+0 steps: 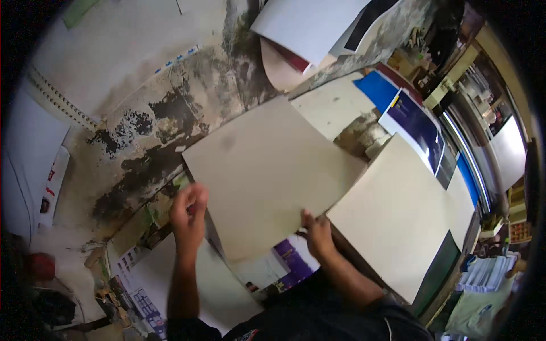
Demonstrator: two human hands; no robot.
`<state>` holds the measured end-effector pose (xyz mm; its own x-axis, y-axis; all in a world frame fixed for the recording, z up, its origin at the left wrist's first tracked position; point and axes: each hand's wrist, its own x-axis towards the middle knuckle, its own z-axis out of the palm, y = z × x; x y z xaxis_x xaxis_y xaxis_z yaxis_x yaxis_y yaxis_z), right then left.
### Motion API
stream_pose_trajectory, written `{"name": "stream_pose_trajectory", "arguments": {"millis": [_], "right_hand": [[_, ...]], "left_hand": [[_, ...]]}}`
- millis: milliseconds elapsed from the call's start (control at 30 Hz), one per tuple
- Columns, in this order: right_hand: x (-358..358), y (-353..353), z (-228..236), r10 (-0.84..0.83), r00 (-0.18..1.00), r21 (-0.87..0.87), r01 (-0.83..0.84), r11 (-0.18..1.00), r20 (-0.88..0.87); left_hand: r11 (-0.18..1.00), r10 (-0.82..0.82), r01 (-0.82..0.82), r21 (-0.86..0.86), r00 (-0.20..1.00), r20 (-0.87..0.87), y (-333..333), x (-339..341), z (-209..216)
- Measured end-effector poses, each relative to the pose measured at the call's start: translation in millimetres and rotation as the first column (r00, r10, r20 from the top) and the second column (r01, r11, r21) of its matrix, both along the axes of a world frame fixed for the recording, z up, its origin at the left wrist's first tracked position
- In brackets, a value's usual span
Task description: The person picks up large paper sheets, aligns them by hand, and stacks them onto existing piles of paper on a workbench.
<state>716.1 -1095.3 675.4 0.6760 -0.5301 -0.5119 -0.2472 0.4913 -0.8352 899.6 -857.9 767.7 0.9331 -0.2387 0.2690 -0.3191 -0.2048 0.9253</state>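
Two hands at a blank cream card sheet (267,176), which lies flat and tilted on the worn, stained worktop (131,136). Right hand (317,234) pinches the sheet's near edge, thumb on top, fingers underneath. Left hand (189,213) sits at the sheet's left corner, fingers curled loosely together; blurred, so cannot tell if it actually grips the edge. Under the near corner, a printed sheet with purple patches (284,264) pokes out. Left of it, white printed sheets (170,278) near the person's body. Just right of the held sheet, a second cream board (398,216), edges nearly touching. Beyond that, a dark blue printed cover (418,128). Farthest off, curled white sheets (310,25) at top
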Motion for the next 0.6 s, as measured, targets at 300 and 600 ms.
{"name": "stream_pose_trajectory", "arguments": {"millis": [300,600], "right_hand": [[11.5,-14.4,-0.4,0.034,0.998,0.311,-0.046,0.949,0.044],[-7.7,-33.4,118.6,0.421,0.891,0.103,-0.441,0.892,0.168]], "left_hand": [[0.854,0.335,-0.511,-0.099,0.684,-0.648,59.8,-164.1,-98.1],[0.920,0.223,-0.373,-0.119,0.749,-0.624,35.0,-180.3,-111.9]]}}
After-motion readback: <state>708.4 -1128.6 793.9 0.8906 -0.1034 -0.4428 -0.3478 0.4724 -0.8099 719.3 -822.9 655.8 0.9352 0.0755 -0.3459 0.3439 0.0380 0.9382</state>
